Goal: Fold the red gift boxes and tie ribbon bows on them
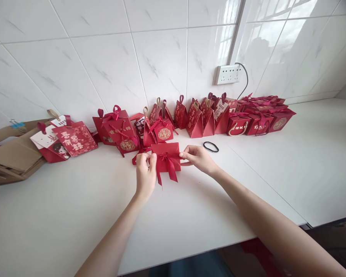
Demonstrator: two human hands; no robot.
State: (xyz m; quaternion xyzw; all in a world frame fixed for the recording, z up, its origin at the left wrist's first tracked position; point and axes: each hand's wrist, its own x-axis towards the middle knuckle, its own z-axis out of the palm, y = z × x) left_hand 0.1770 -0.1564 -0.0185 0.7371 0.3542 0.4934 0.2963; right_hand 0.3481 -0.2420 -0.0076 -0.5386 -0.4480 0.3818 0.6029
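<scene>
Between my hands is a small red gift box (173, 149) with a red ribbon bow (167, 163) on its front, the ribbon tails hanging down. My left hand (145, 177) grips the box's left edge between thumb and curled fingers. At its right edge, my right hand (200, 158) pinches the box with the thumb in front and fingers behind. Just beyond it stand a red box with a round gold emblem (163, 132) and another emblem box (128, 144) to the left. The back of the held box is hidden.
A row of red gift boxes (195, 123) lines the tiled wall, with stacked ribboned boxes (255, 123) at the right. Flat red bags (75, 139) lean by a brown cardboard box (14, 157) at the left. A black elastic band (210, 146) lies on the white table (207, 207).
</scene>
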